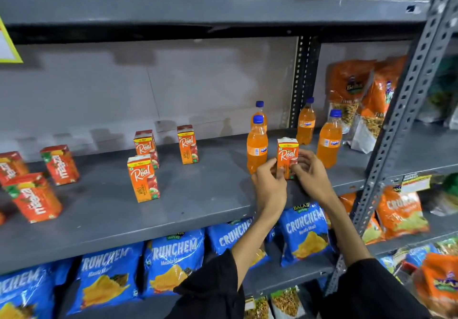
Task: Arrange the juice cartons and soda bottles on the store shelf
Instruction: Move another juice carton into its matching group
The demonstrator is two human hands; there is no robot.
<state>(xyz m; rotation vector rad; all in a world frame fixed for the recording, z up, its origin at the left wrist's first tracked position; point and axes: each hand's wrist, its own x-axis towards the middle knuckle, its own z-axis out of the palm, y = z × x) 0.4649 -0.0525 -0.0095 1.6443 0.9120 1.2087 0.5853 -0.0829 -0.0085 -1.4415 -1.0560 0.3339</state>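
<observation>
Both arms are reaching forward and upward, dark sleeves pushed back to the elbows, forearms bare. The left hand [269, 182] is curling inward, thumb and fingers [270, 165] pinching toward the right. The right hand [311, 173] is mirroring it, fingers bent, knuckles raised, wrists close together, nearly touching.

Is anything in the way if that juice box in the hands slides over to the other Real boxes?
Nothing visible blocks it. The held Real carton sits between the left hand and right hand; bare shelf lies leftward toward the other Real cartons.
</observation>
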